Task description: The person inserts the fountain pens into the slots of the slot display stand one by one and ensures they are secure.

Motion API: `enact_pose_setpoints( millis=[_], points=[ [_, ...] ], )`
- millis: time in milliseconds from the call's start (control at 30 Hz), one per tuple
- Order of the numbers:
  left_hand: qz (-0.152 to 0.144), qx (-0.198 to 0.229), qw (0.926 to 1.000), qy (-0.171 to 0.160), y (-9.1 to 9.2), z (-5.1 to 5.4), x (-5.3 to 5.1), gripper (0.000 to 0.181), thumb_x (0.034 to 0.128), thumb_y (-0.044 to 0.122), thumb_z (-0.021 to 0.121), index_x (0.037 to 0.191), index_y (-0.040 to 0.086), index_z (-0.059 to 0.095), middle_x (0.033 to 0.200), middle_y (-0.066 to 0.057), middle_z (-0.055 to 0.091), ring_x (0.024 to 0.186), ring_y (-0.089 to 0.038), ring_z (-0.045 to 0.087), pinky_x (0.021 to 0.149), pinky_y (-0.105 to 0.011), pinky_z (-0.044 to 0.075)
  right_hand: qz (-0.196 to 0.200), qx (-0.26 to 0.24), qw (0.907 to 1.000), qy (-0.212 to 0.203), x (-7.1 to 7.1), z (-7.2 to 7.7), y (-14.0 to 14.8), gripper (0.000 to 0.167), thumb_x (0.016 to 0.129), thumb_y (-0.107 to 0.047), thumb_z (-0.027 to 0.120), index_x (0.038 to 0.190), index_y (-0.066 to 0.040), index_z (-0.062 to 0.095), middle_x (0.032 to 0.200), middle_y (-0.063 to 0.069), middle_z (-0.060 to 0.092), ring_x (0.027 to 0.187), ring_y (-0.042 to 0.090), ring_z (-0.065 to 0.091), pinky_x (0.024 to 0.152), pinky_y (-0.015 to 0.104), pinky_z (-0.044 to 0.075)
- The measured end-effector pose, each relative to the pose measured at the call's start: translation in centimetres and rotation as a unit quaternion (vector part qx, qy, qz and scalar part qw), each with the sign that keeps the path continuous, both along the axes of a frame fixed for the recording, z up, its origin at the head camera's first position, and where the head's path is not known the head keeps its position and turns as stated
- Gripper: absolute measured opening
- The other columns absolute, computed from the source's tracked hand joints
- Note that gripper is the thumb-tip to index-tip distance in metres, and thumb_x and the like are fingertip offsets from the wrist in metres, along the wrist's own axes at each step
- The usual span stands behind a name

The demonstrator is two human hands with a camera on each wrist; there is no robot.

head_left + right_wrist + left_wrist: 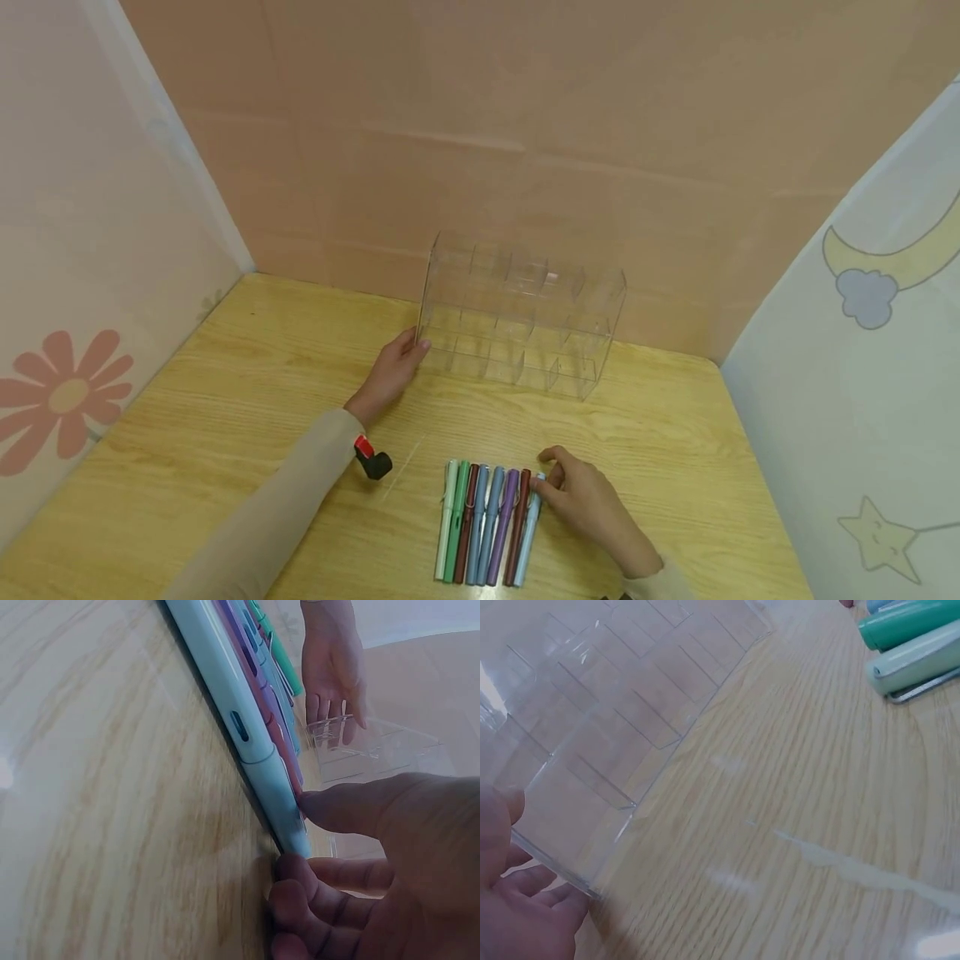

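Observation:
A clear plastic organizer (517,321) with rows of small compartments stands tilted back toward the rear wall. My left hand (393,367) grips its lower left side, thumb on the near side and fingers around the edge; in the left wrist view, that hand (532,900) is at the panel's corner. Several capped pens lie side by side on the table, including a pale green pen (446,521), a green pen (457,525) and a purple pen (503,527). At the row's right end, my right hand (592,504) pinches the cap end of a light blue pen (225,690) with thumb and fingertips.
The wooden table (300,358) meets an orange-brown backdrop (525,167) behind the organizer. Pale printed panels stand at the left (67,208) and right (862,400). A black wrist device (373,461) with a red part sits at the left cuff.

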State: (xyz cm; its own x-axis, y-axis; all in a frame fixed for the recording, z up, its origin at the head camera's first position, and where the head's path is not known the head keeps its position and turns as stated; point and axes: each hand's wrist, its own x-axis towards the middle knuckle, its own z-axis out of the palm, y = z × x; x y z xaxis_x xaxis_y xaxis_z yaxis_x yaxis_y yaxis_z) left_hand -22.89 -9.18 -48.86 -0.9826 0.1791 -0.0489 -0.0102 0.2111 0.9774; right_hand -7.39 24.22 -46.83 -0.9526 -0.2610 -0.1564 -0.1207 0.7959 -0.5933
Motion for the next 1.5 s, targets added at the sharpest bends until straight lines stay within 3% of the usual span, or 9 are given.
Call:
enact_pose_setpoints(
  millis=[700,1200,1500],
  points=[
    [0.015,-0.005,0.9997,-0.018,0.4,0.9,0.6,0.065,0.1162,0.033,0.045,0.168,-0.001,0.024,0.172,-0.027,0.032,0.159,-0.045,0.035,0.130,-0.059,0.033,-0.026,0.035,0.9990,0.013,0.4,0.5,-1.0,0.035,0.097,-0.021,0.077,0.126,-0.004,0.068,0.072,-0.010,0.059,0.056,0.001,0.046,0.051,0.018,0.038],
    [0.008,0.004,0.9995,-0.031,0.6,0.4,0.4,0.063,0.1160,0.031,0.046,0.168,0.002,0.025,0.172,-0.024,0.033,0.160,-0.043,0.036,0.130,-0.059,0.032,-0.025,0.068,0.9966,0.039,0.7,0.1,-1.1,0.037,0.097,-0.021,0.076,0.128,-0.004,0.067,0.068,-0.011,0.057,0.052,0.001,0.043,0.046,0.017,0.035],
    [0.010,0.009,0.9991,-0.041,0.8,0.5,0.7,0.065,0.1158,0.032,0.047,0.169,0.002,0.023,0.172,-0.024,0.035,0.160,-0.041,0.036,0.129,-0.058,0.034,-0.027,0.093,0.9934,0.062,0.8,-0.1,-1.4,0.049,0.096,-0.019,0.075,0.139,0.000,0.060,0.061,-0.012,0.052,0.047,0.001,0.037,0.042,0.014,0.028]
  ],
)
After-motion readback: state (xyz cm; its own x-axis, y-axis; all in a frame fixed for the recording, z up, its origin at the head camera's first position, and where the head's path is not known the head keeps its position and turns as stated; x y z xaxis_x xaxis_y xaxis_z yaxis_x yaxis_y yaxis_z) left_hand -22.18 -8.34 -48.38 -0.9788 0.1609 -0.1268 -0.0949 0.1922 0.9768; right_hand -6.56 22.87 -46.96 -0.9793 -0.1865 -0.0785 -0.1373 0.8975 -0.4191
